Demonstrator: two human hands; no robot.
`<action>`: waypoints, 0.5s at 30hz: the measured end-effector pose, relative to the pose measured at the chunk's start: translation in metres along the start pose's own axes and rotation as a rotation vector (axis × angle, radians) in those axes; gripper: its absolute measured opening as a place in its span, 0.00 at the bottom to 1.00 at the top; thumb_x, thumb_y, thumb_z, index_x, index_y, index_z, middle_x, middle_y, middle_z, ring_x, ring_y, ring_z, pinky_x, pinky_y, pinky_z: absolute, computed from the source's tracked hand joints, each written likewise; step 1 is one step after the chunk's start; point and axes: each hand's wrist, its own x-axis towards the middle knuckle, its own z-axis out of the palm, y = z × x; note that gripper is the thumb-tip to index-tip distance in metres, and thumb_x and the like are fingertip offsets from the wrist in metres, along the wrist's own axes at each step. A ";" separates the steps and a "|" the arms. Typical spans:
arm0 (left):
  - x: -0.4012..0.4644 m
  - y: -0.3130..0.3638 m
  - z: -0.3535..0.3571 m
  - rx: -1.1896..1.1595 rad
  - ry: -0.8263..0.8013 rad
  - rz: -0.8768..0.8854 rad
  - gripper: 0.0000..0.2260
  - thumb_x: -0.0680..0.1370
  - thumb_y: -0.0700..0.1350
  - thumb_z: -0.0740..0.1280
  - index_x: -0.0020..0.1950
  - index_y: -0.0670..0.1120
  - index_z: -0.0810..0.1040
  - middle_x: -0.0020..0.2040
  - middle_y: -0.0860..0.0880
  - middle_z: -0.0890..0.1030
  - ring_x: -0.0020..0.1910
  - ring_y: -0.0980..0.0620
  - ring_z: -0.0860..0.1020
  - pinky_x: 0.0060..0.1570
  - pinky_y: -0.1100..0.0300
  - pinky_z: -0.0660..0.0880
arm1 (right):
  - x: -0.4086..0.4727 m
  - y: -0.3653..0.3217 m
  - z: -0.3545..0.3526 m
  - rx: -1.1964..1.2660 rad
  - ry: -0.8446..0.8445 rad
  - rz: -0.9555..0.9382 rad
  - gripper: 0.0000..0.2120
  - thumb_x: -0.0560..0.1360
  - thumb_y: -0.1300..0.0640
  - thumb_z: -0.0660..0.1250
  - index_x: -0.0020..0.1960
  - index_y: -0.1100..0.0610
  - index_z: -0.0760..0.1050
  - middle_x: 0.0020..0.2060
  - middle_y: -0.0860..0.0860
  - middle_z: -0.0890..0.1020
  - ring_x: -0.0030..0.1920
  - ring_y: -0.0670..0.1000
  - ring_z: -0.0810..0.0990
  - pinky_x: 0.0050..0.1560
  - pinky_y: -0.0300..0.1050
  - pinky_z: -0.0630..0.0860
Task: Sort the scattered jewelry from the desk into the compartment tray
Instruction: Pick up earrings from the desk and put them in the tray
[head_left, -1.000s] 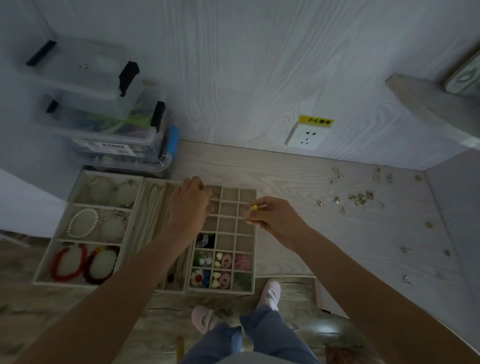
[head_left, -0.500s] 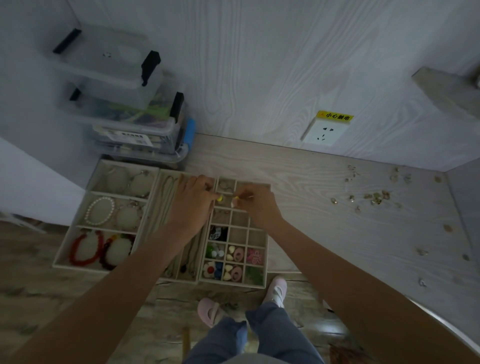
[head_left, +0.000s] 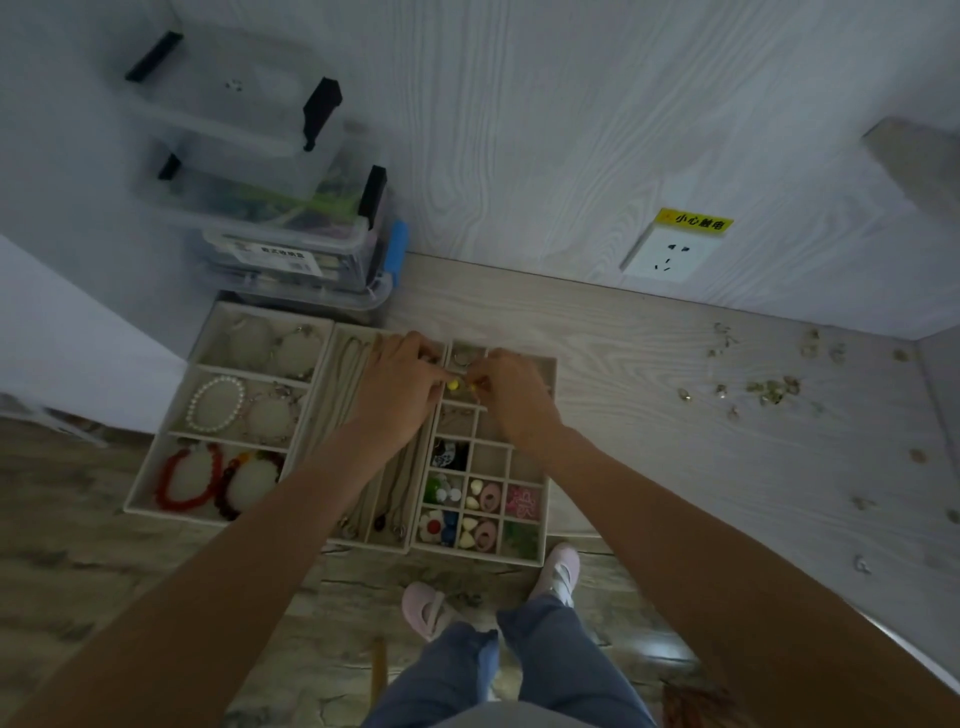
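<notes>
Where tray (head_left: 549, 364) meets bare desk (head_left: 649, 441), both hands (head_left: 457, 387) on a yellow bead (head_left: 453, 385).

yellow sticker (head_left: 694, 222) above wall socket (head_left: 667, 256) is reading "小心触电" | label (head_left: 281, 254) on clear storage box (head_left: 296, 254): print showing, too blurred to read

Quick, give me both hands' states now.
Left hand: fingers pinched at a yellow bead over the tray.
Right hand: pinched, contents unclear.

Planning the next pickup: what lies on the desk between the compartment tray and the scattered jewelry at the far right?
In the head view, only bare wood-grain desk separates the compartment tray from the scattered jewelry.
</notes>
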 end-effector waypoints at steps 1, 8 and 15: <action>0.000 0.000 -0.001 0.000 0.002 -0.001 0.10 0.76 0.42 0.67 0.56 0.49 0.82 0.59 0.45 0.74 0.58 0.42 0.70 0.59 0.52 0.63 | 0.001 0.000 0.001 -0.012 -0.003 -0.009 0.13 0.72 0.70 0.62 0.51 0.60 0.81 0.48 0.58 0.80 0.48 0.57 0.78 0.50 0.46 0.72; 0.000 0.001 -0.003 0.035 -0.055 -0.025 0.11 0.77 0.44 0.65 0.58 0.50 0.81 0.62 0.47 0.72 0.62 0.44 0.67 0.63 0.52 0.60 | 0.012 -0.002 0.004 -0.024 -0.115 0.026 0.11 0.73 0.66 0.64 0.51 0.58 0.82 0.49 0.56 0.83 0.50 0.55 0.80 0.50 0.44 0.73; -0.001 0.001 0.001 0.009 -0.048 -0.058 0.11 0.77 0.44 0.65 0.57 0.51 0.81 0.61 0.47 0.73 0.62 0.44 0.67 0.66 0.51 0.61 | 0.007 -0.001 0.007 0.109 -0.046 0.093 0.08 0.72 0.65 0.66 0.50 0.61 0.81 0.45 0.57 0.84 0.48 0.55 0.81 0.51 0.50 0.78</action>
